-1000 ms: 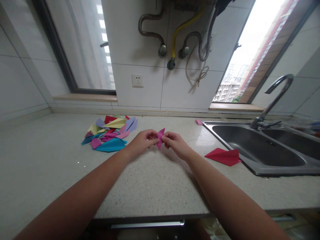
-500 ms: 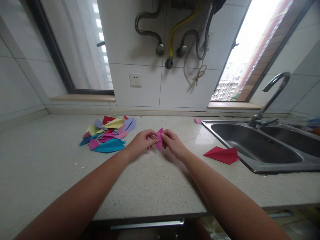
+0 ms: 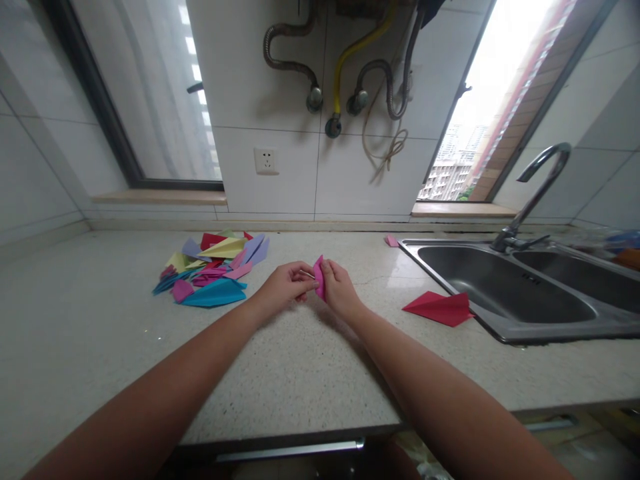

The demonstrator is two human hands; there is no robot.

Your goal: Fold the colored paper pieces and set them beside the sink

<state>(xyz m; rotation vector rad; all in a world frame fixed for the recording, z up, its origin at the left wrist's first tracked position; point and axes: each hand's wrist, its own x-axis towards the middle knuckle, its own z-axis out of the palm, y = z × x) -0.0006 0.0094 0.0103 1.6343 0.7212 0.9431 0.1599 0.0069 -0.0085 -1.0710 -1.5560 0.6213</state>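
Observation:
Between my two hands, a little above the countertop, is a small folded piece of magenta paper [image 3: 319, 275], held upright with a pointed top. My left hand [image 3: 287, 283] pinches its left edge between thumb and fingers. My right hand [image 3: 339, 285] grips the right side, its thumb lying along the paper and its fingers behind. The right hand hides part of the paper. Left of my hands lies a pile of folded coloured papers, with a blue paper plane [image 3: 215, 293] at its front. A red paper plane [image 3: 440, 308] rests to the right, its tail by the sink.
A double steel sink [image 3: 500, 283] with a tall faucet [image 3: 537, 193] is set into the pale speckled countertop [image 3: 280, 373] at the right. A small pink paper piece [image 3: 391, 241] lies by its back corner. Hoses and a wall socket [image 3: 266, 161] are on the tiled wall.
My right hand has turned and closed further over the magenta paper, covering more of it. The left hand keeps its pinch. The whole view has shifted slightly.

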